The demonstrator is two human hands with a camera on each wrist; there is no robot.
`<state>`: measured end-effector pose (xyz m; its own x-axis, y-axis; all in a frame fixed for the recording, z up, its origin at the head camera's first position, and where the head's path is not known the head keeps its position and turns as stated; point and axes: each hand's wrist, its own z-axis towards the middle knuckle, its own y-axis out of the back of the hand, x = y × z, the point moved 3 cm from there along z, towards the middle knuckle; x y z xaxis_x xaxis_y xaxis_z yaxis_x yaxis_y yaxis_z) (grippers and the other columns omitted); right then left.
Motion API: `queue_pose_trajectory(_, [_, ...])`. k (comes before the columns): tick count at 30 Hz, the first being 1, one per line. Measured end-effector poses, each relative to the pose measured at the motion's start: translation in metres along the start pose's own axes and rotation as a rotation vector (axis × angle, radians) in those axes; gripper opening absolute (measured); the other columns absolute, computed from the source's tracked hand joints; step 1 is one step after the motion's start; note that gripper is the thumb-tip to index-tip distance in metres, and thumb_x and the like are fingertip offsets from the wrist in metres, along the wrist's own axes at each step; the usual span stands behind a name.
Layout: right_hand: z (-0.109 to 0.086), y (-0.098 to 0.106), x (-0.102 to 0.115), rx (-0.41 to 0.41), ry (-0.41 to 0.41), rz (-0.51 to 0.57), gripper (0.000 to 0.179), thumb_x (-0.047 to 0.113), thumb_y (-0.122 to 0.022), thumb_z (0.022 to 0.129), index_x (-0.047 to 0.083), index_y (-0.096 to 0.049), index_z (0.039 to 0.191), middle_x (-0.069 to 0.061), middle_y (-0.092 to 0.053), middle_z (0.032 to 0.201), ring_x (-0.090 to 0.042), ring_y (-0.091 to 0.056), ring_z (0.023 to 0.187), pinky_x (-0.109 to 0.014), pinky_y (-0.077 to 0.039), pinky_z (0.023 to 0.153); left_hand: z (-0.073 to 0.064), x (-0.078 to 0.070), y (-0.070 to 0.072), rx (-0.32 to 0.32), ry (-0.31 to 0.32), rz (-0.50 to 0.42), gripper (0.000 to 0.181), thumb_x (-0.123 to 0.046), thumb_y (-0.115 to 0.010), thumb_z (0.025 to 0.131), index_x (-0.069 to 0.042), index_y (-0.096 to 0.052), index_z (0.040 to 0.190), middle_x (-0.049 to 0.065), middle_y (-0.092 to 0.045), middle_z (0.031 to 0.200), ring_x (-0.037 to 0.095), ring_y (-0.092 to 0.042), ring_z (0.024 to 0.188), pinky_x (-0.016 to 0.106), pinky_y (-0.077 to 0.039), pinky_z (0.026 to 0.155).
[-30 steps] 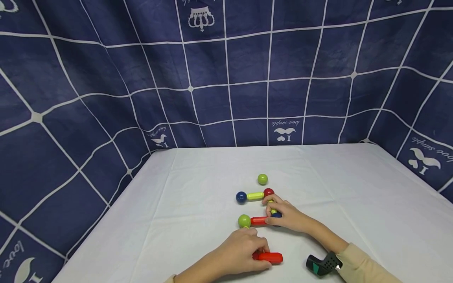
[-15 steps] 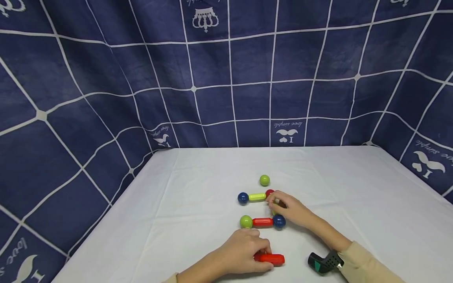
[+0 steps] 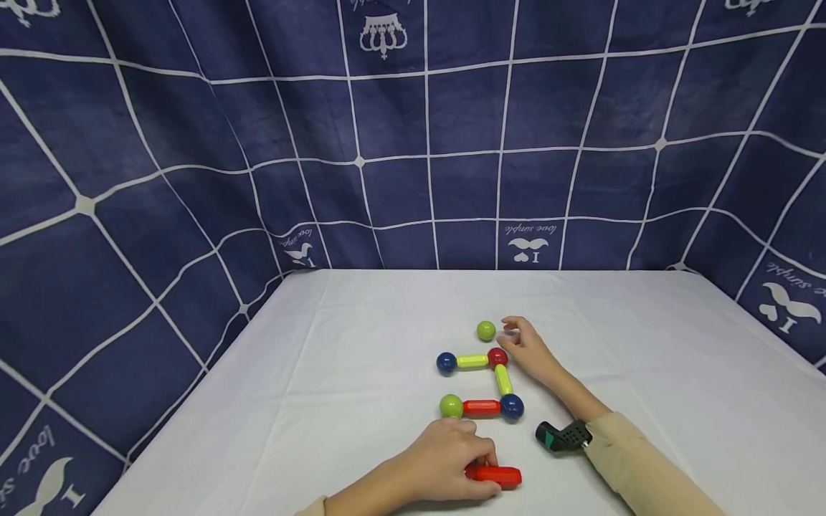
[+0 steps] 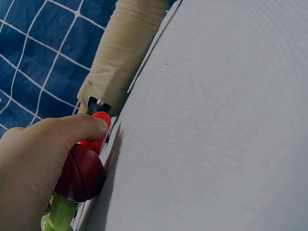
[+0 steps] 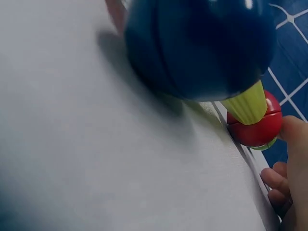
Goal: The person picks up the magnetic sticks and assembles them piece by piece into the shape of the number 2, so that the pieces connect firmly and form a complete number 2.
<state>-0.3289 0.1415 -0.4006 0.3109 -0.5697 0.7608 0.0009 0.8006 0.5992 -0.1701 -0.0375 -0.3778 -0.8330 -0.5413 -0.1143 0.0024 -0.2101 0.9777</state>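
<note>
My left hand [image 3: 445, 459] grips a short red rod [image 3: 503, 476] at the front of the chain. In the left wrist view my thumb lies on that rod, beside a dark red ball [image 4: 83, 173] joined to a green rod [image 4: 63, 211]. Farther along, a green ball [image 3: 451, 406], a red rod [image 3: 482, 408], a blue ball [image 3: 513, 408], a yellow-green rod [image 3: 502, 380], a red ball [image 3: 497, 357], another yellow-green rod [image 3: 472, 360] and a blue ball [image 3: 446, 363] form a zigzag. My right hand [image 3: 532, 351], loosely curled and holding nothing, is just right of a loose green ball [image 3: 487, 330].
A white cloth [image 3: 348, 401] covers the table. Behind it and at both sides hangs a dark blue curtain [image 3: 464, 179] with white grid lines. A black wrist camera [image 3: 563, 436] sits on the right wrist.
My right hand has let go of the yellow-green rod and moved away, to beside the loose green ball. The left hand keeps its grip on the red rod. The zigzag stays in place.
</note>
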Motion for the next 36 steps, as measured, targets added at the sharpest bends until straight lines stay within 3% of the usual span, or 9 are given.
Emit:
queue_pose_trajectory(5, [0.008, -0.006, 0.001, 0.09, 0.042, 0.001, 0.053, 0.025, -0.054, 0.091, 0.011, -0.033, 0.137, -0.02, -0.039, 0.132, -0.02, -0.049, 0.089, -0.029, -0.041, 0.075, 0.0, 0.0, -0.002, -0.031, -0.013, 0.024, 0.022, -0.051, -0.057, 0.082, -0.03, -0.062, 0.085, -0.019, -0.04, 0.06, -0.006, -0.029, 0.057, 0.008, -0.019, 0.054])
queue_pose_trajectory(9, [0.012, -0.009, 0.003, 0.144, 0.099, -0.036, 0.046, 0.025, -0.053, 0.091, 0.018, -0.042, 0.135, -0.016, -0.039, 0.134, -0.018, -0.046, 0.087, -0.029, -0.039, 0.075, 0.0, 0.0, -0.002, -0.045, -0.02, 0.034, 0.022, -0.051, -0.057, 0.082, -0.03, -0.062, 0.085, -0.019, -0.04, 0.06, -0.006, -0.029, 0.057, 0.008, -0.019, 0.054])
queue_pose_trajectory(15, [0.015, -0.012, 0.003, 0.096, 0.137, -0.111, 0.035, 0.017, -0.063, 0.084, 0.012, -0.053, 0.117, -0.012, -0.055, 0.112, -0.021, -0.05, 0.09, -0.037, -0.044, 0.083, 0.001, 0.001, -0.002, -0.041, -0.018, 0.022, 0.021, -0.05, -0.057, 0.082, -0.03, -0.062, 0.086, -0.019, -0.041, 0.061, -0.006, -0.029, 0.058, 0.008, -0.019, 0.054])
queue_pose_trajectory(19, [0.012, -0.011, -0.001, 0.058, 0.096, -0.116, 0.028, 0.016, -0.062, 0.085, 0.01, -0.053, 0.11, -0.012, -0.056, 0.106, -0.023, -0.051, 0.093, -0.041, -0.044, 0.088, 0.001, 0.001, -0.002, -0.019, -0.003, 0.004, 0.022, -0.05, -0.056, 0.082, -0.03, -0.062, 0.087, -0.019, -0.041, 0.061, -0.006, -0.029, 0.058, 0.008, -0.02, 0.054])
queue_pose_trajectory(28, [-0.005, 0.005, -0.003, 0.0, -0.082, 0.046, 0.031, 0.032, -0.05, 0.092, 0.008, -0.051, 0.112, -0.011, -0.056, 0.093, -0.018, -0.048, 0.08, -0.026, -0.04, 0.069, 0.0, 0.0, -0.002, -0.007, 0.01, 0.001, 0.021, -0.05, -0.056, 0.083, -0.03, -0.062, 0.086, -0.019, -0.041, 0.061, -0.006, -0.03, 0.058, 0.008, -0.021, 0.054])
queue_pose_trajectory(33, [-0.029, 0.013, -0.002, 0.015, -0.171, 0.072, 0.036, 0.039, -0.043, 0.094, 0.007, -0.05, 0.111, -0.01, -0.057, 0.094, -0.016, -0.047, 0.08, -0.025, -0.039, 0.069, 0.0, 0.0, -0.002, -0.026, -0.006, 0.027, 0.021, -0.051, -0.057, 0.082, -0.031, -0.062, 0.085, -0.019, -0.041, 0.061, -0.006, -0.029, 0.057, 0.008, -0.02, 0.054])
queue_pose_trajectory(36, [-0.049, 0.017, 0.002, 0.043, -0.184, 0.077, 0.034, 0.037, -0.044, 0.094, 0.008, -0.05, 0.11, -0.008, -0.057, 0.093, -0.015, -0.048, 0.081, -0.024, -0.04, 0.069, 0.001, 0.0, -0.003, -0.02, -0.004, 0.007, 0.021, -0.05, -0.056, 0.082, -0.03, -0.062, 0.086, -0.019, -0.041, 0.061, -0.006, -0.03, 0.058, 0.008, -0.021, 0.054])
